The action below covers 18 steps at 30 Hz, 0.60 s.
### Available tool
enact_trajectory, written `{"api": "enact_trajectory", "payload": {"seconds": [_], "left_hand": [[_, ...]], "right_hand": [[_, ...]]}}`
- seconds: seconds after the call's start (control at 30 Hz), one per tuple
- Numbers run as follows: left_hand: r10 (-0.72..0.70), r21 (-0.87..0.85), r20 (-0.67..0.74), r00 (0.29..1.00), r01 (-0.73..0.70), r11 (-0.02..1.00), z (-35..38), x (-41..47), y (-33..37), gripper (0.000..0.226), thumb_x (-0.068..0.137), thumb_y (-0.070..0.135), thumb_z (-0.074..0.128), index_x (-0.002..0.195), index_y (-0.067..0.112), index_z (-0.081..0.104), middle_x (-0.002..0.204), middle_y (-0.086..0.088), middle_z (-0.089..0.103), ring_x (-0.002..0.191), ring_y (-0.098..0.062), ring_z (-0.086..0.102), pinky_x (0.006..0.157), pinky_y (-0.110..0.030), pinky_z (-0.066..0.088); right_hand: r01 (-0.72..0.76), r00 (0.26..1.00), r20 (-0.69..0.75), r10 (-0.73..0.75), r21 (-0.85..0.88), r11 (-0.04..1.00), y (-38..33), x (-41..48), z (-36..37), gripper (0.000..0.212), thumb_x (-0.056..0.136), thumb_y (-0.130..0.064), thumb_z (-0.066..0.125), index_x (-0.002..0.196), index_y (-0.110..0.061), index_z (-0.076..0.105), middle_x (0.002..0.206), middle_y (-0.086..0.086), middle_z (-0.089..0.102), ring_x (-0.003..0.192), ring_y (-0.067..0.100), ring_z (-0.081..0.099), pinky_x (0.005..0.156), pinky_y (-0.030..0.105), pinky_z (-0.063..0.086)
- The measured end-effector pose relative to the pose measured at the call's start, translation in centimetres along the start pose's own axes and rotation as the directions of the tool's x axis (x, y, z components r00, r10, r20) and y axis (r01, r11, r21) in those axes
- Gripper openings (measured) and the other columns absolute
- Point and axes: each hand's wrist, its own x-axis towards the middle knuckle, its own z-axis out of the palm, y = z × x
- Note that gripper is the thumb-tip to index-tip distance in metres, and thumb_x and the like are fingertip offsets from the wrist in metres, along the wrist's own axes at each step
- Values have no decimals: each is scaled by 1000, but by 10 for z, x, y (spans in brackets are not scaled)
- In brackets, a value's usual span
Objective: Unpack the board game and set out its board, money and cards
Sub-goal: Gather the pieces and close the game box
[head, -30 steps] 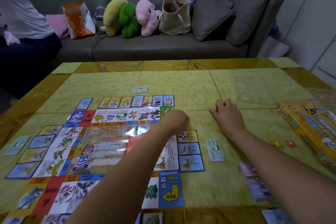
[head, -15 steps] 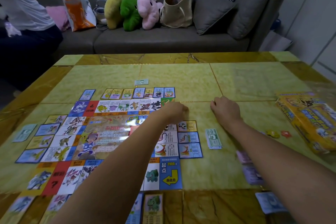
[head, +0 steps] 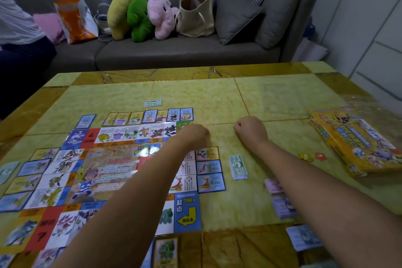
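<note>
On the table [head: 195, 98], both your arms reach forward, left hand [head: 194, 137] fisted over the board's [head: 108, 165] far corner, right hand [head: 252, 132] fisted nearby on the tabletop.

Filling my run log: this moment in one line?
board laid out | cards along edges | money beside it | left hand curled at board corner, grip hidden | right hand fisted on table

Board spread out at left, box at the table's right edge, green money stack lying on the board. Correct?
No. The head view shows the green money stack lying on the bare table, just right of the board, not on it. Board at left and box at the right edge are as stated.
</note>
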Motion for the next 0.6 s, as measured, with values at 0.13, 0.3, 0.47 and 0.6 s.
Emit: {"api": "enact_trajectory", "payload": {"seconds": [0.13, 0.3, 0.47, 0.6], "left_hand": [[-18, -8, -8, 1000, 18, 1000, 2, 3, 2, 36, 94, 11, 44, 128, 9, 56, 125, -12, 59, 111, -29, 55, 88, -34, 43], [-11, -161, -150, 989, -13, 987, 8, -13, 11, 39, 96, 9, 41, 132, 8, 54, 136, -14, 52, 120, -29, 50, 98, -34, 41], [100, -216, -379, 920, -193, 957, 24, -64, 36, 31, 94, 9, 47, 121, 12, 61, 125, -9, 58, 121, -24, 47, 111, -31, 22], [174, -259, -376, 910, -284, 923, 54, -119, 50, 28, 94, 12, 47, 117, 16, 62, 121, -6, 59, 117, -21, 50, 98, -30, 39]], "right_hand": [[-431, 880, 185, 438, 699, 571, -3, 0, -16, 36, 87, -12, 54, 54, -12, 40, 49, 2, 37, 43, 17, 35, 41, 25, 24], [-528, 720, 667, 191, 705, -474, 4, -19, -42, 37, 96, -12, 46, 62, -15, 34, 42, -1, 32, 31, 5, 28, 23, 16, 14], [-464, 685, 729, 3, 440, -769, 1, -48, -62, 31, 92, -5, 42, 61, -11, 37, 44, 4, 37, 55, 4, 33, 25, 16, 22], [-444, 670, 743, 16, 418, -793, -6, -74, -74, 34, 93, -4, 45, 59, -4, 48, 52, 11, 49, 39, 17, 53, 28, 13, 32]]}}
